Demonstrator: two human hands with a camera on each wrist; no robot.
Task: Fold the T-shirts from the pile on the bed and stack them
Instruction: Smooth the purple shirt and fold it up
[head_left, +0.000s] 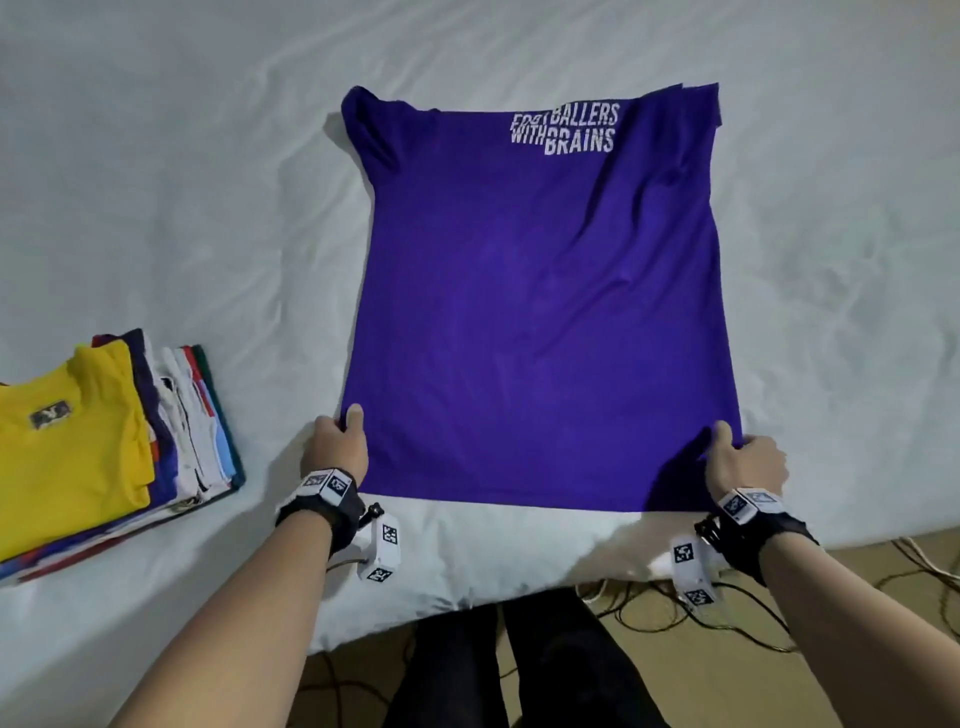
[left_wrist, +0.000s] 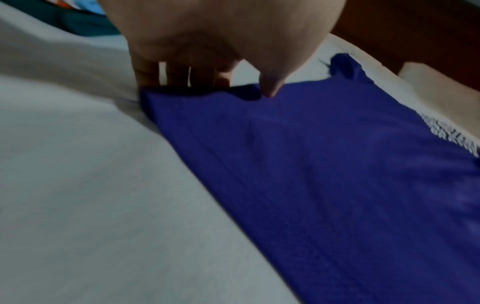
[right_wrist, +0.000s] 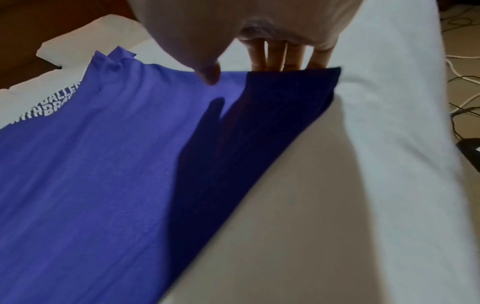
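A purple T-shirt (head_left: 540, 312) with white lettering lies spread on the white bed, its sleeves folded in. My left hand (head_left: 340, 441) pinches its near left side, thumb on top and fingers under the cloth, as the left wrist view shows on the purple shirt (left_wrist: 324, 174) under my left hand (left_wrist: 207, 82). My right hand (head_left: 743, 457) pinches the near right side the same way; in the right wrist view my right hand (right_wrist: 259, 67) has its thumb on the purple shirt (right_wrist: 103, 154). The near hem lies just short of the bed's front edge.
A stack of folded T-shirts (head_left: 93, 441), yellow one on top, sits at the left on the bed sheet (head_left: 156, 182). Cables (head_left: 779, 613) trail on the floor beyond the bed's near right corner. My legs stand against the front edge.
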